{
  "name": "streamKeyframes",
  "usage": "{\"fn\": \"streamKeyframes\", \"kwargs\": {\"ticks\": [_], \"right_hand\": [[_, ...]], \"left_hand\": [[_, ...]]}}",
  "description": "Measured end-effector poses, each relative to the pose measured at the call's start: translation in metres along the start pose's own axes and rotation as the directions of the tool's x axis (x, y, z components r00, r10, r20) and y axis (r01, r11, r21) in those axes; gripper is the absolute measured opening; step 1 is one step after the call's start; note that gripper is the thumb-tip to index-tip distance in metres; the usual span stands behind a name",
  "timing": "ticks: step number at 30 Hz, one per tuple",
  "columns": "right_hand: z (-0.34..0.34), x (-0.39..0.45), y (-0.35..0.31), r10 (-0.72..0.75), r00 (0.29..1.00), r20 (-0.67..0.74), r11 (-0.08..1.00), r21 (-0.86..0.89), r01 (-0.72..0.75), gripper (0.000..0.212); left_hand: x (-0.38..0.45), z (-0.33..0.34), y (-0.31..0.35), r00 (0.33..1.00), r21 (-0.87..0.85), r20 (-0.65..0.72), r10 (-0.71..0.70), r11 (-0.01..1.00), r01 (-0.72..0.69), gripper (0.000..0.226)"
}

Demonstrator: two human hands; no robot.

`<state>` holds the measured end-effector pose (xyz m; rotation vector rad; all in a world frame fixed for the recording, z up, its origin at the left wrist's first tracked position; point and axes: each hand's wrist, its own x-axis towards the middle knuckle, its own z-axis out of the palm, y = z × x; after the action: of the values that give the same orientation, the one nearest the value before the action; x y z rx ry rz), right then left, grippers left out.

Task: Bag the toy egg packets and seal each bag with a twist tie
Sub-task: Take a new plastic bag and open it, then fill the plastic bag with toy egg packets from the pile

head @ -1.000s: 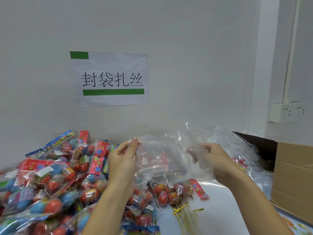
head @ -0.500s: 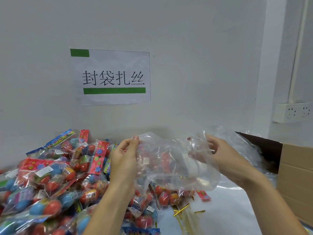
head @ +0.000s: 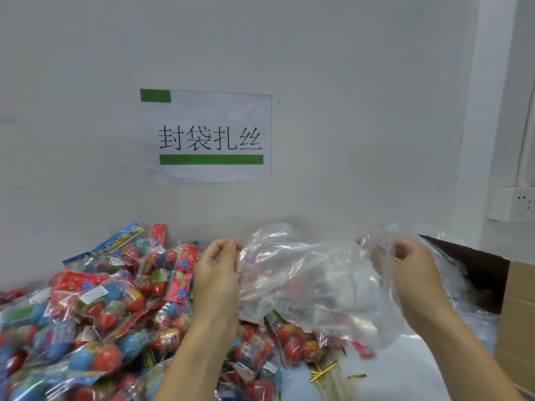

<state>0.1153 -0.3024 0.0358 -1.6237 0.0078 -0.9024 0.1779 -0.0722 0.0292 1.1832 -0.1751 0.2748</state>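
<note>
A clear plastic bag [head: 312, 287] is stretched in the air between my hands above the table. My left hand [head: 217, 270] pinches its left edge between thumb and fingers. Its right edge is held by my right hand [head: 405, 267], fingers curled into the film. A big heap of toy egg packets [head: 95, 308], red and blue eggs under bright header cards, fills the left side. More packets [head: 292, 342] lie under the bag. Gold twist ties [head: 324, 371] lie on the white table near the front.
An open cardboard box [head: 515, 314] stands at the right edge with more clear bags [head: 451, 264] spilling at its flap. A paper sign [head: 207, 137] is stuck on the wall behind. A wall socket [head: 512, 204] sits at the far right.
My hands have drawn further apart, spreading the bag wider. The right hand has moved to the right and the bag has puffed out.
</note>
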Motion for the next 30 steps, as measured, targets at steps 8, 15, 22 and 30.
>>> {"fn": "streamKeyframes", "kwargs": {"ticks": [8,15,22,30], "right_hand": [[0.007,0.0,0.004,0.025,0.999,0.039,0.998,0.054,-0.027,0.031],[0.0,0.001,0.004,0.059,0.998,0.034,0.997,-0.054,-0.057,0.018],[-0.005,0.004,0.006,0.097,0.994,-0.044,0.984,-0.144,-0.102,0.016],[-0.004,0.003,0.0,0.09,0.953,-0.29,0.996,0.045,-0.08,0.019]], "left_hand": [[0.003,-0.008,-0.004,0.984,0.248,0.118,-0.137,0.963,0.104,0.025],[0.005,-0.02,-0.004,0.99,0.31,0.136,-0.025,0.95,-0.019,0.019],[0.01,-0.026,-0.004,0.992,0.284,0.121,0.019,0.957,-0.053,0.017],[0.007,-0.03,-0.001,0.842,0.356,0.33,-0.426,0.883,0.307,0.062]]}}
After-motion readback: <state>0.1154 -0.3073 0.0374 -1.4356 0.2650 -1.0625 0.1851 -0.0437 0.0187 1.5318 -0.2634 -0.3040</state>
